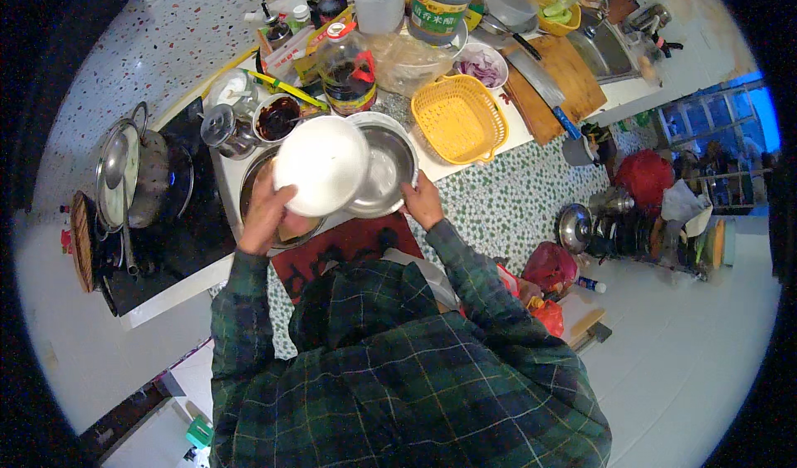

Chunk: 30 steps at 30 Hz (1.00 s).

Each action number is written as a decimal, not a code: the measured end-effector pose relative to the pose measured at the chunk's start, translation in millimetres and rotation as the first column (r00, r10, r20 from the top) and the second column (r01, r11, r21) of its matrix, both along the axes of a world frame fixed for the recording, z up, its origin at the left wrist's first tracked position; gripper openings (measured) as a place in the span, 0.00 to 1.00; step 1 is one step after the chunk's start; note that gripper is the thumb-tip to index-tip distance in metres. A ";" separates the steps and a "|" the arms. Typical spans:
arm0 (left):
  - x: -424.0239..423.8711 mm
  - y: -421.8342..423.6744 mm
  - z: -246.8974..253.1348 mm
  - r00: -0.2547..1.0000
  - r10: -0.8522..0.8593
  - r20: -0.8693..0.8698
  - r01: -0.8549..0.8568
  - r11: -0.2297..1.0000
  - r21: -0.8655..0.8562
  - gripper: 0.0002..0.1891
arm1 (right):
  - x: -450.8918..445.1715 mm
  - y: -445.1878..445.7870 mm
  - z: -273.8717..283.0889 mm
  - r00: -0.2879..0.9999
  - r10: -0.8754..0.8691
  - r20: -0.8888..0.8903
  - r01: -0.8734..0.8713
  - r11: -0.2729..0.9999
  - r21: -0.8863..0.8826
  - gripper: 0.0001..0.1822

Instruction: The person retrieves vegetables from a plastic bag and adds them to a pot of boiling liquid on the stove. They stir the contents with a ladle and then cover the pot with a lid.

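Observation:
My left hand (264, 209) grips the lower left rim of a round white bowl or dish (322, 166), which overlaps a metal basin. The right rim of that steel basin (389, 169) is held by my right hand (424, 201). Beneath my left hand and the white bowl, a second dark-looking round pan (305, 239) shows in part; its contents are mostly hidden. Just beyond the bowl stands a white bowl of dark red sauce (278, 117) with a spoon in it. A yellow plastic basket (459, 119) sits to the right of the basin.
A steel pot (146, 178) with a ladle stands on the black cooktop (187, 244) at left. Jars and a large sauce bottle (347, 75) crowd the back. Right of the basket lie a cleaver (537, 77) on a wooden board (576, 82) and a bowl of sliced onion (482, 66).

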<state>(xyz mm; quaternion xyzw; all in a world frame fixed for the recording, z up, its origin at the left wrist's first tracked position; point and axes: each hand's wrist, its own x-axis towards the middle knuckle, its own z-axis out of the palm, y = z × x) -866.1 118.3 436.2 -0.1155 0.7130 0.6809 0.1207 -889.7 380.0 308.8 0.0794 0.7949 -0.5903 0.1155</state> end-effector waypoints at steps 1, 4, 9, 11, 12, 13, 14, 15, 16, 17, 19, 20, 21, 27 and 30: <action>-11.5 14.2 -10.7 1.000 -0.016 -0.008 0.015 1.000 -0.016 0.23 | -8.9 -5.5 -12.6 1.000 -0.018 0.023 0.019 0.999 -0.035 0.18; -48.3 31.3 -65.1 0.992 -0.104 0.069 0.097 0.991 0.097 0.26 | -25.4 -11.8 -51.5 0.999 -0.041 0.022 0.044 0.993 -0.113 0.15; -69.5 43.4 -123.3 0.980 0.005 0.199 -0.023 0.995 0.092 0.26 | -15.9 -3.8 -50.5 0.980 0.015 0.200 0.050 0.948 -0.316 0.15; -77.7 42.3 -136.3 0.973 -0.040 0.225 0.021 0.996 0.087 0.28 | -6.1 10.1 -40.7 0.958 -0.068 0.279 0.159 0.935 -0.316 0.17; -82.5 40.9 -139.1 0.961 -0.051 0.270 0.041 0.998 0.044 0.29 | -2.2 20.7 -40.2 0.962 -0.130 0.242 0.195 0.944 -0.266 0.19; -85.9 45.7 -134.5 0.953 -0.048 0.301 0.046 0.999 0.013 0.31 | -3.2 36.9 -49.3 0.938 -0.181 0.295 0.292 0.872 -0.393 0.21; -87.1 43.9 -139.4 0.950 -0.073 0.304 0.077 0.997 -0.001 0.32 | -6.7 49.3 -39.9 0.905 -0.269 0.328 0.393 0.824 -0.408 0.21; -87.4 39.5 -146.4 0.947 -0.097 0.307 0.107 0.994 -0.016 0.33 | -11.3 60.7 -29.1 0.864 -0.350 0.362 0.487 0.766 -0.420 0.22; -87.9 37.0 -151.0 0.956 -0.101 0.277 0.119 0.992 -0.048 0.33 | -15.3 71.4 -20.1 0.850 -0.389 0.354 0.516 0.747 -0.418 0.24; -88.1 35.2 -152.0 0.964 -0.105 0.245 0.128 0.989 -0.080 0.33 | -20.2 81.6 -12.8 0.836 -0.427 0.345 0.544 0.728 -0.418 0.25; -87.7 42.5 -142.4 0.976 -0.113 0.187 0.160 0.953 -0.257 0.32 | -33.9 96.9 -12.1 0.848 -0.433 0.306 0.527 0.757 -0.387 0.23; -86.4 53.0 -125.0 0.980 -0.120 0.159 0.174 0.903 -0.393 0.32 | -41.7 102.0 -16.2 0.853 -0.442 0.277 0.517 0.785 -0.340 0.23; -85.2 59.7 -115.2 0.983 -0.127 0.131 0.177 0.834 -0.522 0.31 | -46.9 106.9 -18.7 0.859 -0.447 0.248 0.506 0.811 -0.292 0.22; -51.6 33.9 -89.1 0.995 -0.096 -0.009 0.087 0.929 -0.361 0.21 | -40.6 144.8 -28.8 0.813 -0.513 0.274 0.572 0.616 -0.541 0.07; -9.8 -7.4 -107.2 0.992 -0.089 -0.085 0.069 0.974 -0.215 0.15 | -17.9 197.9 -10.1 0.860 -0.320 0.397 0.480 0.245 -0.842 0.06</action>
